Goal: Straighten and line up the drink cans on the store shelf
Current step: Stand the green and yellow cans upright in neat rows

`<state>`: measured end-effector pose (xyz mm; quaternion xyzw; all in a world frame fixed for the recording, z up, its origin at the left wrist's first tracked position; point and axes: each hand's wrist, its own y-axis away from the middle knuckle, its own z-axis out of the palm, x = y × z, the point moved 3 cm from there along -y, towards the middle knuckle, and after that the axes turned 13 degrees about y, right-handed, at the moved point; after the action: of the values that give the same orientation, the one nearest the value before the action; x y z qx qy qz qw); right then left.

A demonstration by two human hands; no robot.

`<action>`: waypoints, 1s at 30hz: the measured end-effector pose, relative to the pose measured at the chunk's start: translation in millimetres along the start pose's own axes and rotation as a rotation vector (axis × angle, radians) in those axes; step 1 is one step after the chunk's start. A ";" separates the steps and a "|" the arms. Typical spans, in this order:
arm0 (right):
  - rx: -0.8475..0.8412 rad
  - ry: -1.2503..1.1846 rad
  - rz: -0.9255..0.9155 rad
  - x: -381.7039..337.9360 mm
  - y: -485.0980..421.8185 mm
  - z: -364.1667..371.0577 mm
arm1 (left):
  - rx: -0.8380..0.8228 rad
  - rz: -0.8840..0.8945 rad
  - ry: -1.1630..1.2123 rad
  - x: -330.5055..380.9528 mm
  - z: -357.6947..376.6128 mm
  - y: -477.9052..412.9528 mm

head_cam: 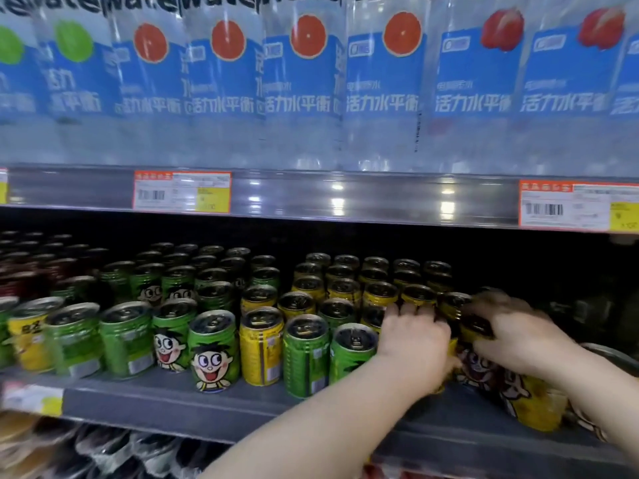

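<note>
Green and yellow drink cans with a cartoon face fill the middle shelf (173, 402) in uneven rows. A green can (213, 350) stands forward at the shelf front, next to a yellow can (260, 345) and two more green cans (306, 356). At the right, my left hand (413, 340) wraps round a yellow can that it mostly hides. My right hand (515, 331) grips the top of another yellow can (479, 361) beside it. More yellow cans (534, 406) stand under my right forearm.
Large water bottles (304, 81) line the upper shelf, whose front rail (311, 195) carries price tags just above the cans. Dark red cans (20, 271) sit at the back left. Packaged goods lie on the shelf below (86, 447).
</note>
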<state>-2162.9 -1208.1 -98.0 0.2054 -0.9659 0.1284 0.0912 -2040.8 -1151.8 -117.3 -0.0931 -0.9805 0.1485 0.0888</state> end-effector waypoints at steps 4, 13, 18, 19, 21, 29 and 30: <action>0.182 -0.341 -0.155 -34.5 -3.5 -17.0 | 0.150 -0.025 0.082 -26.5 -28.5 28.3; 0.094 -0.324 -0.484 -163.9 -6.7 -32.0 | -0.005 -0.503 0.028 -168.1 -84.6 91.6; 0.068 -0.134 -0.456 -190.6 -12.3 -24.3 | -0.182 -0.490 -0.121 -191.6 -60.5 100.1; 0.065 -0.129 -0.455 -190.3 -12.2 -23.8 | -0.171 -0.482 -0.139 -192.4 -57.4 99.9; 0.048 -0.130 -0.458 -187.2 -10.4 -24.0 | -0.120 -0.490 -0.069 -194.2 -56.6 99.2; 0.078 -0.099 -0.331 -172.1 2.3 -17.1 | 0.332 -0.444 0.455 -188.8 -95.4 98.3; 0.092 -0.109 -0.327 -175.1 2.1 -17.5 | 0.367 -0.427 0.454 -186.8 -100.4 97.7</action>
<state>-2004.2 -1135.9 -121.9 0.3705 -0.9162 0.1445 0.0488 -1824.7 -1071.5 -80.3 0.1004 -0.8902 0.2756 0.3485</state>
